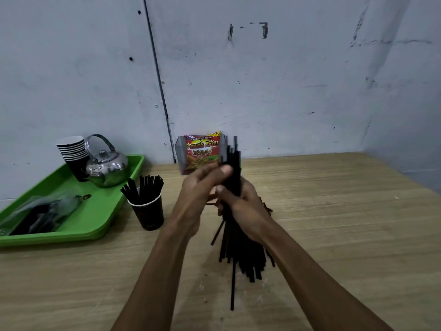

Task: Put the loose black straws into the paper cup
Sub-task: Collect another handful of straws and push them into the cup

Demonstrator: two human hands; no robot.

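A thick bundle of black straws (pixel 241 249) stands nearly upright above the middle of the wooden table. My right hand (pixel 241 206) is wrapped around the bundle's middle. My left hand (pixel 202 185) presses against its upper part, thumb against the straws. The lower straw ends fan out unevenly, and one straw hangs lower than the rest. A dark paper cup (pixel 149 215) with a white rim stands to the left of my hands and holds several black straws upright.
A green tray (pixel 100 211) at the left holds a stack of paper cups (pixel 72 151), a metal kettle (pixel 107 167) and a clear plastic bag. A clear holder with a red snack packet (pixel 201 151) stands by the wall behind my hands.
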